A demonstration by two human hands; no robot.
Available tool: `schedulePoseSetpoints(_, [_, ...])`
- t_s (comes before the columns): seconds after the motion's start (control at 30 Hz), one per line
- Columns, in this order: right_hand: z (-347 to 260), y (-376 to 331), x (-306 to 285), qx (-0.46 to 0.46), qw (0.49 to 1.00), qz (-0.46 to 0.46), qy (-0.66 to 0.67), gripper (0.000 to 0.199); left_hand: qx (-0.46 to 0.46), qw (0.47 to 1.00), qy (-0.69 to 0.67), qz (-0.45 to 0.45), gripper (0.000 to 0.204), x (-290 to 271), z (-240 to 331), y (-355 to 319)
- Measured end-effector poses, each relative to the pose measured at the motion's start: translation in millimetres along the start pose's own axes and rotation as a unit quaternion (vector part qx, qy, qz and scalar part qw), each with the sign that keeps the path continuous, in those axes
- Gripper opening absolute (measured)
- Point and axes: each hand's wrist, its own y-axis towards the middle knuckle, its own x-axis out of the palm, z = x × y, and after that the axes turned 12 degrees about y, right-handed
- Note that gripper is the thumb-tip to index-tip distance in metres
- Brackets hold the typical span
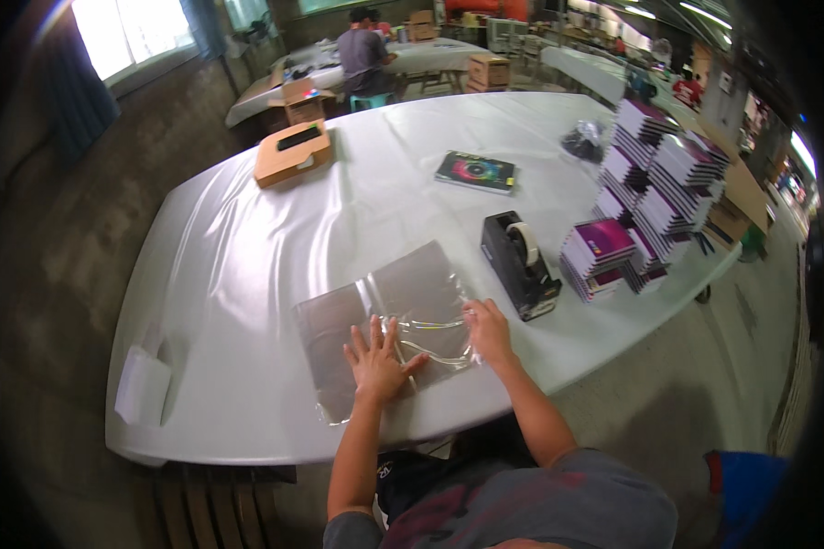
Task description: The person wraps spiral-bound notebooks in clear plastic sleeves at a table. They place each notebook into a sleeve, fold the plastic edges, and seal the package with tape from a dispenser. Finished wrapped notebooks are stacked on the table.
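A greyish, see-through plastic bag [412,283] lies flat near the front edge of the table, its surface glossy and creased; whether it is one bag or a stack I cannot tell. My left hand [380,369] rests palm down on it, fingers spread. At the bag's right edge, my right hand [490,331] is closed with the fingers pinched on the plastic. Bright wrinkles run across the bag between both hands. Just beyond my right hand stands a black tape dispenser [513,265] with a pale roll of tape.
Tall stacks of purple-and-white booklets [604,242] stand at the right. A dark book with a colourful ring [476,172] lies farther back. A cardboard box [293,154] with a black object sits far left, a white folded piece [143,387] near left. A person [364,57] sits at another table.
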Motion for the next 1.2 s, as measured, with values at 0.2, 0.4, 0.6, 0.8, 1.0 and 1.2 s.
schedulePoseSetpoints(0.2, [-18.0, -10.3, -22.5, -0.123, 0.986, 0.013, -0.108, 0.032, 0.062, 0.991, 0.029, 0.116, 0.079, 22.6, 28.8, 27.0])
schedulePoseSetpoints(0.4, [18.4, -22.4, -78.9, -0.006, 0.958, 0.286, -0.024, 0.098, 0.08, 0.995, -0.012, 0.066, 0.073, 20.3, 41.6, 9.5])
schedulePoseSetpoints(0.6, [55.2, 15.0, -64.7, 0.085, 0.968, 0.223, 0.075, 0.103, 0.085, 0.994, -0.002, 0.061, 0.07, 12.9, 44.9, 12.5])
schedulePoseSetpoints(0.8, [59.0, 42.6, -69.4, 0.124, 0.973, 0.193, 0.021, 0.104, 0.1, 0.993, -0.013, 0.067, 0.071, 15.7, 52.7, 21.8])
schedulePoseSetpoints(1.0, [22.8, 12.5, -155.9, -0.193, 0.937, 0.21, -0.201, 0.1, 0.095, 0.991, -0.002, 0.092, 0.071, 15.7, 46.6, 21.8])
schedulePoseSetpoints(1.2, [64.9, 32.1, -189.1, -0.082, 0.921, 0.136, -0.356, 0.102, 0.123, 0.988, 0.003, 0.093, 0.071, 21.7, 61.7, -10.2])
